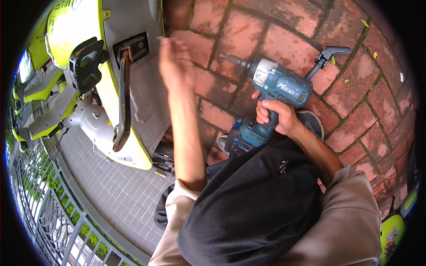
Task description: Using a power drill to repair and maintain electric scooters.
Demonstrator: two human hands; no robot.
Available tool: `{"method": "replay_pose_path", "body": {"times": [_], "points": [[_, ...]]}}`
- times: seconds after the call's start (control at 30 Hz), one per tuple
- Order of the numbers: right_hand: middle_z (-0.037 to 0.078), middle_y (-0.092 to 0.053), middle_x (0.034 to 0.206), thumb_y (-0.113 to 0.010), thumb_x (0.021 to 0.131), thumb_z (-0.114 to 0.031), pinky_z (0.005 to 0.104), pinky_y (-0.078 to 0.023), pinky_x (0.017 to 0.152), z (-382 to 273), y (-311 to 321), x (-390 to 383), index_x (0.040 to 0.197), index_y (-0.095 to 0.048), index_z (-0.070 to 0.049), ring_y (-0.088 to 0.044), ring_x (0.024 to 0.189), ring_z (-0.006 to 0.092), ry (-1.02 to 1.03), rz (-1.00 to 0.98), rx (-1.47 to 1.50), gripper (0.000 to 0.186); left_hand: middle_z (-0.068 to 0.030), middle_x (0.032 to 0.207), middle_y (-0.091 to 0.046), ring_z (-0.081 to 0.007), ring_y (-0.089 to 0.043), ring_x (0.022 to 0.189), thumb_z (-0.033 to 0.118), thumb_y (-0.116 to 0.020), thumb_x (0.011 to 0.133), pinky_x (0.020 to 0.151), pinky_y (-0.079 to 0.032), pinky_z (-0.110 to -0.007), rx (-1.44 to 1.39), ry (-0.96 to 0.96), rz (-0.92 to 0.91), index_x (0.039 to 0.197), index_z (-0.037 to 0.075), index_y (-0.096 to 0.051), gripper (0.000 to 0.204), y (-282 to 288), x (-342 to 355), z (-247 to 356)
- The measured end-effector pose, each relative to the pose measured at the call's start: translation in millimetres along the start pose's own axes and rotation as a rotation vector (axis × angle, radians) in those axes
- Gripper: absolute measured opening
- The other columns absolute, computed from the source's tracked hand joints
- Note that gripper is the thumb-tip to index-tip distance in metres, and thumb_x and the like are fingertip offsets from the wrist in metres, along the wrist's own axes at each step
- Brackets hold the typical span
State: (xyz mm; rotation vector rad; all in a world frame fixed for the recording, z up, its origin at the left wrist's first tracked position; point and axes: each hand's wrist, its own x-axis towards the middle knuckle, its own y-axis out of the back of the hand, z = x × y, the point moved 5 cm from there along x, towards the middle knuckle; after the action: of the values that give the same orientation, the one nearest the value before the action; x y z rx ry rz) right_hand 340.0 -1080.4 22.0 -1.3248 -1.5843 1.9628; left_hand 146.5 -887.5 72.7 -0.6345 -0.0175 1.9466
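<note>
My right hand [277, 116] is wrapped round the handle of a blue and silver cordless impact driver [277, 82]. The driver's bit points to the upper left, and its battery sits low, near my knees. My left hand [177, 64] is raised beside the grey side panel [142, 88] of a bike with a yellow rim. Motion smears its fingers, so I cannot tell whether it holds anything. Left of that hand, a worn crank arm [124, 102] hangs from a dark recess in the panel. A black pedal [86, 65] is farther left.
Behind the driver, a dark arm with a black end piece [326, 57] lies on the red brick paving [284, 17]. My shoe [313, 123] shows beside my right wrist. More yellow and grey bikes [42, 93] stand at left, above a grey metal railing [66, 208].
</note>
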Motion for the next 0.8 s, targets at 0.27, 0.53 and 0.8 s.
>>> {"method": "replay_pose_path", "body": {"times": [0.27, 0.53, 0.8], "points": [[0.011, -0.058, 0.074, -0.055, 0.09, -0.021, 0.0292, -0.044, 0.058, -13, -49, 38, 0.117, -0.053, 0.002, -0.053, 0.059, 0.0163, 0.069, -0.204, -0.11, 0.036, -0.0129, 0.101, -0.07, -0.016, -0.066, 0.087, 0.027, -0.066, 0.093, 0.073, -0.053, -0.028, 1.053, -0.008, -0.07, 0.117, -0.007, -0.062, 0.042, 72, -64, -26], [0.007, -0.059, 0.069, -0.057, 0.089, -0.019, 0.0268, -0.046, 0.058, 2, -78, 125, 0.114, -0.059, 0.001, -0.055, 0.059, 0.0131, 0.127, -0.33, -0.132, 0.032, -0.0244, 0.136, -0.047, -0.0368, -0.051, 0.123, 0.036, -0.085, 0.066, 0.104, -0.041, -0.045, 1.474, -0.258, -0.242, 0.14, -0.002, -0.038, 0.096, 64, -161, 27], [0.006, -0.058, 0.063, -0.057, 0.088, -0.017, 0.0267, -0.045, 0.056, 9, -99, 161, 0.111, -0.06, 0.001, -0.055, 0.056, 0.0124, 0.102, -0.372, -0.13, 0.029, -0.0263, 0.134, -0.038, -0.043, -0.044, 0.123, 0.023, -0.09, 0.05, 0.103, -0.04, -0.05, 1.822, -0.32, -0.047, 0.145, 0.0, -0.026, 0.117, 57, -150, 24]]}}
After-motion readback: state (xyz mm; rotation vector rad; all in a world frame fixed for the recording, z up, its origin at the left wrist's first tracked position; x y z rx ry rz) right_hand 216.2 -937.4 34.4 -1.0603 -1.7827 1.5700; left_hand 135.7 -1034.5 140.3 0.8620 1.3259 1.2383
